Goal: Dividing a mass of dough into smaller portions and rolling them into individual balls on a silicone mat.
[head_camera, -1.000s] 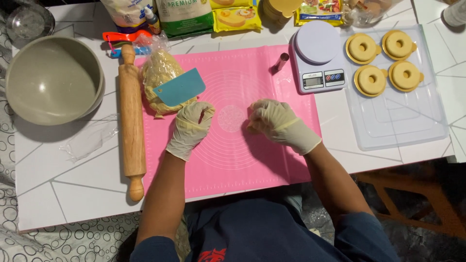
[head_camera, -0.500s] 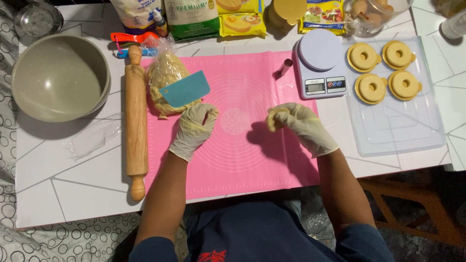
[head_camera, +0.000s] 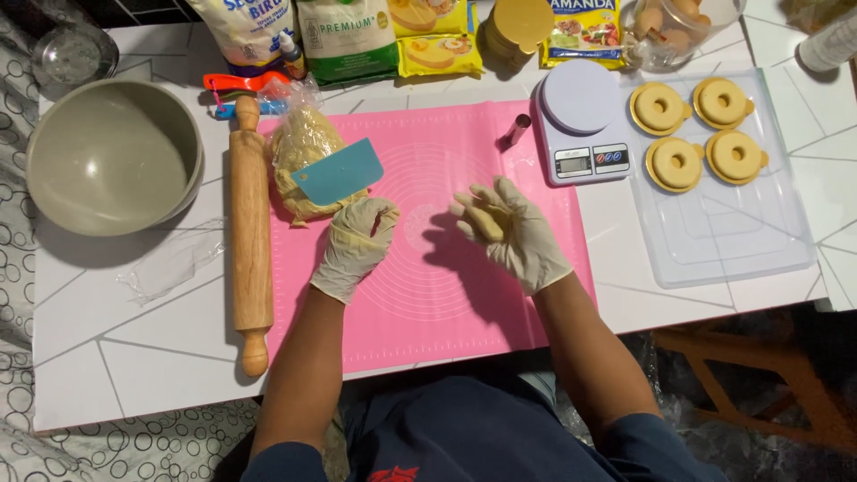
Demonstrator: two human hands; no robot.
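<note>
Dough piece (head_camera: 485, 223): a small pale lump sits in the palm of the gloved right hand (head_camera: 513, 234), held above the pink mat (head_camera: 464, 295) with the fingers spread and half curled around it, so the grasp is loose rather than clenched. The gloved left hand (head_camera: 355, 245) hovers just beside it over the mat, its fingers curled inward; whether it holds anything cannot be told. The step in hand appears to be shaping a portion of dough between the palms. To do it well, keep both hands over the middle of the mat so crumbs fall on it and not on the tabletop (head_camera: 134, 330). Roll with light, even pressure; the dough looks soft and crumbly and is likely to crack if squeezed hard. Work the lump into a smooth shape free of seams before setting it down. The main dough supply (head_camera: 299, 147) lies in a clear bag at the far left part of the mat, with a blue scraper (head_camera: 337, 171) resting on it; use the scraper to cut portions rather than tearing. The rolling pin (head_camera: 251, 232) lies along the mat's left edge, near the left forearm, so avoid knocking it. The scale (head_camera: 585, 125) stands beyond the mat's far right corner, and four filled round moulds (head_camera: 698, 132) sit on the clear tray (head_camera: 741, 250) at the right.
</note>
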